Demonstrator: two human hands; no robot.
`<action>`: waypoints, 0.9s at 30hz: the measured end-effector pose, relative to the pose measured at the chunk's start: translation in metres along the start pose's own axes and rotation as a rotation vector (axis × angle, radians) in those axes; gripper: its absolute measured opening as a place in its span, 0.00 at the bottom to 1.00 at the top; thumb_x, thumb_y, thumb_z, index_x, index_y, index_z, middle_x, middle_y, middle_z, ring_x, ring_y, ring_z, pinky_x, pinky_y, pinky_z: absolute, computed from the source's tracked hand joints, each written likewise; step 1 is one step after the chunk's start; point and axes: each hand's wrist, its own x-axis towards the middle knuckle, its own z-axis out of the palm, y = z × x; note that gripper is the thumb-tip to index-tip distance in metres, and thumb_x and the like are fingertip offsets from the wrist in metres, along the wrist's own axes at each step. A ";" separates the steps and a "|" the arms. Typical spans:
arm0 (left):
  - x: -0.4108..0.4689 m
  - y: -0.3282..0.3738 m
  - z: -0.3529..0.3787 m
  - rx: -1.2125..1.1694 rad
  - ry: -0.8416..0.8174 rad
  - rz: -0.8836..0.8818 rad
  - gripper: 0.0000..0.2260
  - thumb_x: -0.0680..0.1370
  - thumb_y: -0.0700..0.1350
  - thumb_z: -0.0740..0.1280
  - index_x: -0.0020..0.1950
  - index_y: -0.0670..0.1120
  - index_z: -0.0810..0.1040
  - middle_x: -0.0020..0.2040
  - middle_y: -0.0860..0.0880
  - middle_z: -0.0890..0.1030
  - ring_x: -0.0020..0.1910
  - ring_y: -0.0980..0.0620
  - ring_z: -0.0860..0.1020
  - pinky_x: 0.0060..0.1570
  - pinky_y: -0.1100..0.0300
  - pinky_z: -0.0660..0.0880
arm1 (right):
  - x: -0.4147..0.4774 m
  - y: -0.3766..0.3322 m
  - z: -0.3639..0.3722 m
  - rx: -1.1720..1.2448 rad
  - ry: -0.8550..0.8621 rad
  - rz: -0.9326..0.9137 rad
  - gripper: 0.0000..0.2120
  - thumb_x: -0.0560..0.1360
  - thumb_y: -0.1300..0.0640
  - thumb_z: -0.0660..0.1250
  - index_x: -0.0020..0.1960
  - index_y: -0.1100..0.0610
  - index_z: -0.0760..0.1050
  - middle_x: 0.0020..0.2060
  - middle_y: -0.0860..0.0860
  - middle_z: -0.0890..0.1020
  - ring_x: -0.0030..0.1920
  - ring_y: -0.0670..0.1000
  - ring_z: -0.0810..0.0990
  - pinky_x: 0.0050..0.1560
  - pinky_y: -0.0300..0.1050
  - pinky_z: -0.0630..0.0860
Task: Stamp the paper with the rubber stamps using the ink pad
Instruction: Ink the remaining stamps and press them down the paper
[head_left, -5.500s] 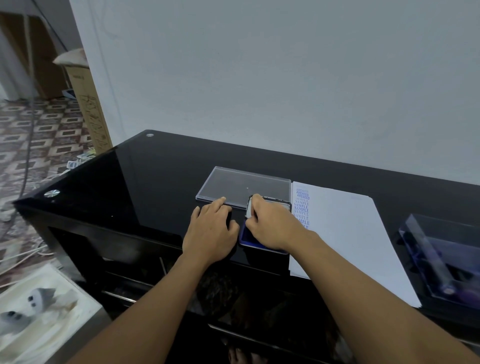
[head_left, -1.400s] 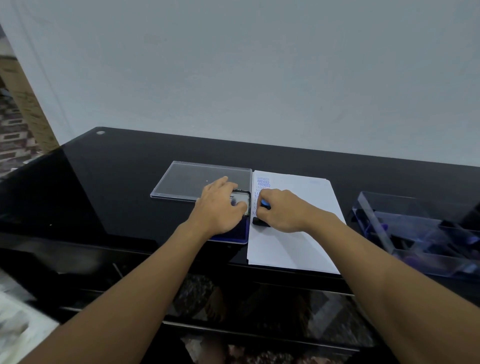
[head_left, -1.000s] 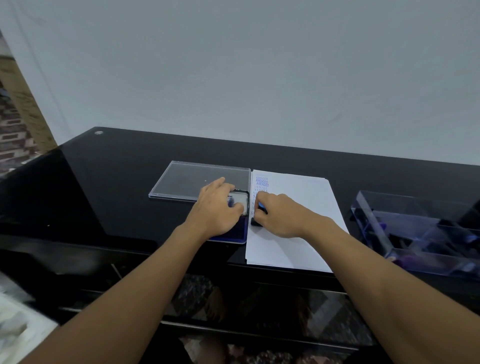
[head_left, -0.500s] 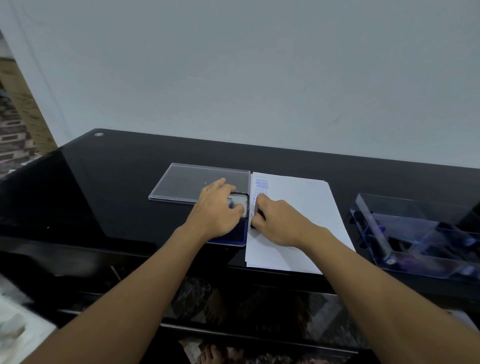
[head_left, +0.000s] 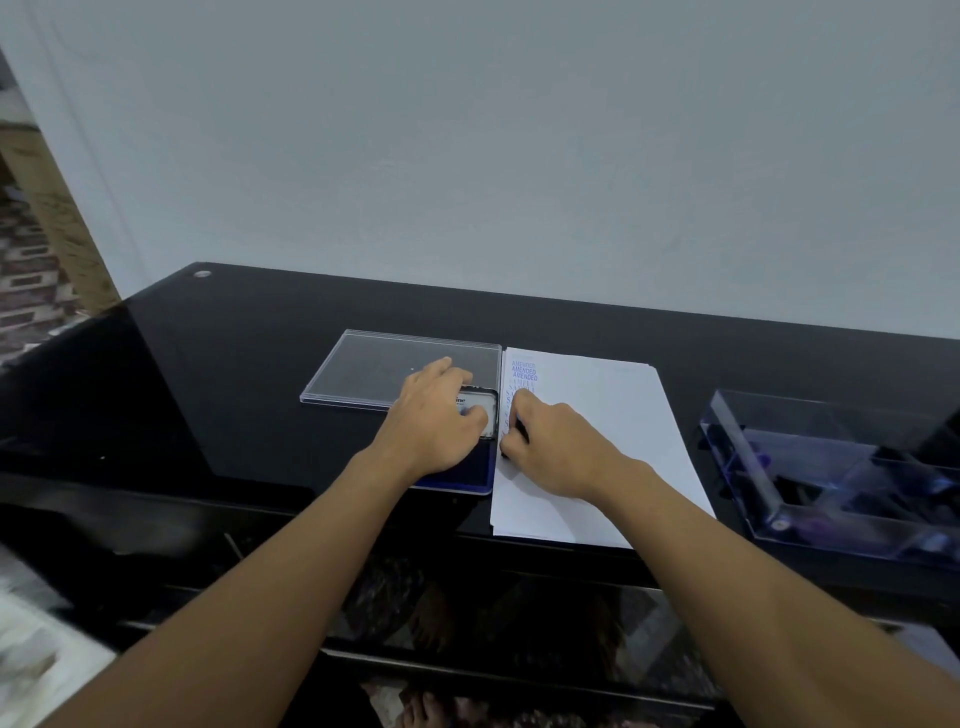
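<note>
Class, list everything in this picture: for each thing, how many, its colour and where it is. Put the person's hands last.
table: one, glossy black, under everything.
clear lid: one, transparent, on the table left of the paper.
ink pad: one, blue, open, beside the paper's left edge.
paper: white, sheet count unclear, right of the ink pad.
stamped words: several, blue, down the paper's left edge.
rubber stamp: one, dark, on the paper, mostly hidden.
clear box: one, transparent, table's right end, dark and purple items inside.
cardboard box: one, brown, far left.
left hand: one, resting on the ink pad.
right hand: one, gripping the rubber stamp.
</note>
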 end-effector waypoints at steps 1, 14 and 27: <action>0.000 0.001 0.000 0.000 0.000 -0.002 0.24 0.80 0.48 0.62 0.76 0.47 0.67 0.80 0.47 0.59 0.79 0.46 0.56 0.75 0.48 0.57 | -0.001 0.000 0.001 -0.012 0.006 -0.008 0.06 0.81 0.55 0.57 0.49 0.58 0.65 0.38 0.55 0.77 0.36 0.57 0.74 0.37 0.51 0.69; 0.000 0.007 -0.007 0.002 0.003 -0.008 0.23 0.80 0.48 0.63 0.76 0.49 0.67 0.81 0.49 0.57 0.79 0.47 0.54 0.76 0.47 0.57 | 0.000 0.000 0.000 -0.027 -0.021 -0.005 0.06 0.81 0.54 0.57 0.48 0.56 0.62 0.38 0.54 0.76 0.37 0.57 0.73 0.38 0.51 0.69; 0.000 0.008 -0.009 -0.005 -0.001 0.001 0.24 0.80 0.48 0.63 0.76 0.48 0.66 0.81 0.48 0.58 0.79 0.47 0.54 0.77 0.45 0.56 | -0.002 -0.001 0.001 -0.029 -0.012 -0.009 0.06 0.81 0.55 0.57 0.48 0.56 0.63 0.36 0.52 0.75 0.36 0.56 0.73 0.36 0.50 0.67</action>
